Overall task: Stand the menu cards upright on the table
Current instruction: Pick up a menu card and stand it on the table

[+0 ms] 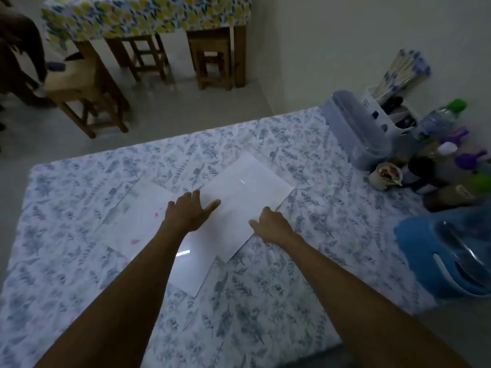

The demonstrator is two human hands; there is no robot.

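Three white glossy menu cards lie flat on the blue floral tablecloth (pixel 265 301). The top card (pixel 248 192) sits in the middle and overlaps a second card (pixel 195 264) nearer to me. A third card (pixel 138 221), with pink marks, lies to the left. My left hand (pixel 190 211) rests with spread fingers on the left edge of the top card. My right hand (pixel 271 225) touches its near right edge, fingers curled at the rim. Whether either hand grips the card is unclear.
At the table's right side stand a grey plastic container (pixel 356 131), a white caddy (pixel 385 112), bottles (pixel 438 120), small jars (pixel 385 176) and a blue plastic jug (pixel 446 256). Wooden stools (pixel 212 57) and another covered table (pixel 148 14) stand beyond. A person's legs (pixel 18 57) show at far left.
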